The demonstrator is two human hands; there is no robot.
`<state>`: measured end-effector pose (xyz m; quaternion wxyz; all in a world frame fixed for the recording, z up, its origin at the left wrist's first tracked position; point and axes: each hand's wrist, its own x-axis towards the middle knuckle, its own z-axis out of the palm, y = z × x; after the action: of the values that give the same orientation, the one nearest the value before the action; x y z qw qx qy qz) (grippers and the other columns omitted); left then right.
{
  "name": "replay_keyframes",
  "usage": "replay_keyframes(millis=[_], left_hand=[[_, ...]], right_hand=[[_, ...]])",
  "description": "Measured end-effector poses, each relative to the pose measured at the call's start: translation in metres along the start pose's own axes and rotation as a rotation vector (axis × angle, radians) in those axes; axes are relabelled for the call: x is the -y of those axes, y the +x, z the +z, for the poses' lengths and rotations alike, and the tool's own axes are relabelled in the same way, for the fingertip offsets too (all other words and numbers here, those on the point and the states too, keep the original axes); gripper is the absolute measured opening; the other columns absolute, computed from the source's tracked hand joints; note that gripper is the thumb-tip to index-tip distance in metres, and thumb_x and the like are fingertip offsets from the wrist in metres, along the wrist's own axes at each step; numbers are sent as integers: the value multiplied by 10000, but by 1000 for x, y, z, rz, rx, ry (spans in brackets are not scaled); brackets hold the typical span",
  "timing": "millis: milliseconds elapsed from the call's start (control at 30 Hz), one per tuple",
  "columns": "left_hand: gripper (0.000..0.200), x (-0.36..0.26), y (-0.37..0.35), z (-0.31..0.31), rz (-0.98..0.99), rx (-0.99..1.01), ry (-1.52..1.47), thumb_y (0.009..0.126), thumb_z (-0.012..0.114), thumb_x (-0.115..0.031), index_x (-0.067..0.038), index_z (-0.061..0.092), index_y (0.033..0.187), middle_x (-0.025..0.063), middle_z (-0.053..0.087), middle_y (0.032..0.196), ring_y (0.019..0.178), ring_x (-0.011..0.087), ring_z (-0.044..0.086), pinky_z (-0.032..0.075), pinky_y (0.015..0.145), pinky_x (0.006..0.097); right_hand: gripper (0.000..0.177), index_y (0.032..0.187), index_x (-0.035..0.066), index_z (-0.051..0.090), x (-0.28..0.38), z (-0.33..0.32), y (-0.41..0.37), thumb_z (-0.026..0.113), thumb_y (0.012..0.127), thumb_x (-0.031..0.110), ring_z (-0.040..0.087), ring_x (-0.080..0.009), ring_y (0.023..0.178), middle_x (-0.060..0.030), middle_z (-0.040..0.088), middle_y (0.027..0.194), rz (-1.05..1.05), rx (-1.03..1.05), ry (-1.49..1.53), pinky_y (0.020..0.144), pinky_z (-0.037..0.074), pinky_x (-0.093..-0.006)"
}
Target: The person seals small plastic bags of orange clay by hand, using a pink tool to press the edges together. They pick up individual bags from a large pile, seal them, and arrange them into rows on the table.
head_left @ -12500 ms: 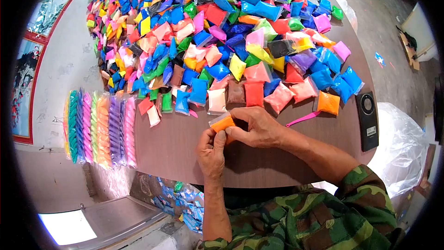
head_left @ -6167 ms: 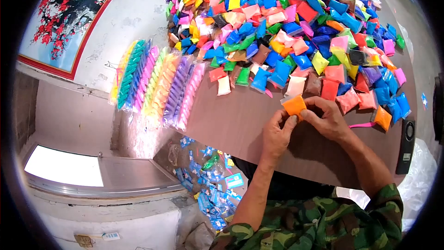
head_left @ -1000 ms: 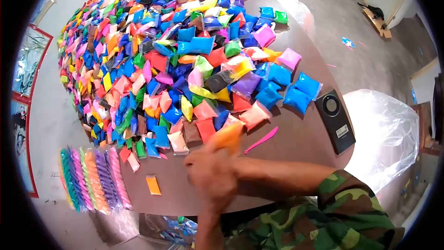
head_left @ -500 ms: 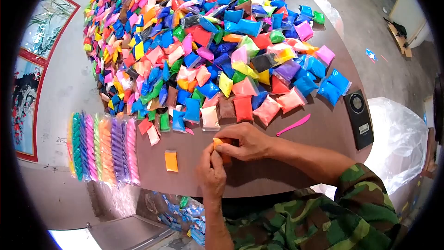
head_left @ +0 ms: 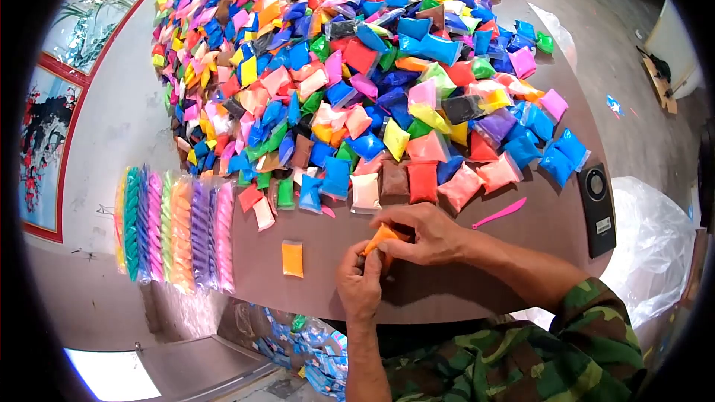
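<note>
Between my two hands is a small orange packet (head_left: 383, 237), held up just above the brown table (head_left: 447, 290). My left hand (head_left: 360, 281) pinches its near left side with thumb and fingers. From the right, my right hand (head_left: 421, 234) grips the upper edge, its fingers curled over and hiding part of the packet. To the left of my hands, a flat orange packet (head_left: 293, 259) in clear film lies alone on the table. Beyond my hands are a cream packet (head_left: 366, 193) and a red packet (head_left: 423, 182) at the front of the big pile.
A large heap of coloured packets (head_left: 320, 82) covers the far table. Twisted coloured strips in clear bags (head_left: 179, 231) lie at the left edge. A pink plastic knife (head_left: 500, 214) and a black device with a round dial (head_left: 597, 208) are to the right.
The view has shifted, so the table scene sits further right and a little lower. More of the orange packet shows between my fingers, its top now a pointed corner.
</note>
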<state>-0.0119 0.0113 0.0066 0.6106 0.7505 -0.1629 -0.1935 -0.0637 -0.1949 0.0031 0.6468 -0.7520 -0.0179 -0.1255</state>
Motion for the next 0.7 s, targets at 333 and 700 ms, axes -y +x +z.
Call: replay_keyframes(millis=[333, 700], left_hand=[[259, -4, 6, 6, -39, -9, -68, 1077, 738, -215, 12, 710, 1197, 5, 719, 981, 869, 67, 652, 546, 794, 223], [205, -5, 4, -3, -64, 75, -8, 1062, 752, -176, -5, 735, 1173, 5, 716, 968, 852, 71, 647, 544, 776, 232]], right_hand=[[257, 1124, -1, 739, -4, 3, 0, 766, 963, 198, 712, -166, 801, -113, 751, 907, 31, -54, 119, 734, 573, -318], [188, 1059, -6, 759, -3, 3, 0, 762, 979, 164, 738, -193, 798, -131, 771, 915, -9, -18, 84, 720, 588, -345]])
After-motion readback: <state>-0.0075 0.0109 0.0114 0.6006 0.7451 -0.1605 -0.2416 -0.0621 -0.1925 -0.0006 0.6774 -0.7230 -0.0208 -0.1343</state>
